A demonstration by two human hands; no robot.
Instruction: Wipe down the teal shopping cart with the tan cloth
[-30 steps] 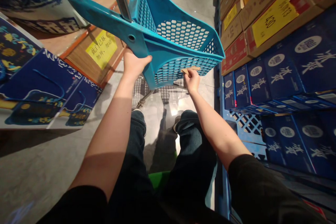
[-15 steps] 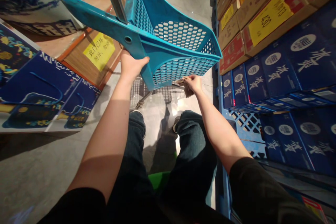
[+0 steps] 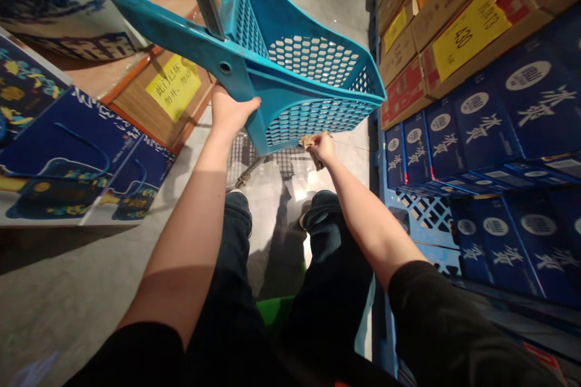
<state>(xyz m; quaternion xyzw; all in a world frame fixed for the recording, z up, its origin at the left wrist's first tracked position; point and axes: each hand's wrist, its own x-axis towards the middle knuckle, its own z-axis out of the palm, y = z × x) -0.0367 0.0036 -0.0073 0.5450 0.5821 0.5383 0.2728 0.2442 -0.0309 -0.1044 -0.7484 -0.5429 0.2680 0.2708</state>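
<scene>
A blue plastic shopping cart (image 3: 254,81) with honeycomb holes in its basket stands tilted before me. My left hand (image 3: 231,110) grips its near side edge, thumb lying on the outer face and fingers hidden behind. In my right hand (image 3: 325,148) a crumpled brownish cloth (image 3: 313,144) is pinched, held against or just below the lower edge of the basket; whether it touches cannot be seen. Part of the cloth hangs below my fingers. Under the basket a metal leg with a caster (image 3: 244,179) reaches the floor.
Stacked blue boxes (image 3: 481,127) and cartons with yellow price signs (image 3: 469,33) line the right, on a blue plastic pallet (image 3: 422,224). To the left are blue gift boxes (image 3: 77,163), a wooden cabinet (image 3: 131,94) and a large blue-and-white jar (image 3: 63,9). Something green (image 3: 275,311) lies beneath me.
My right hand has moved left with the cloth along the basket's lower edge. My left hand keeps its grip, and the cart has hardly shifted.
</scene>
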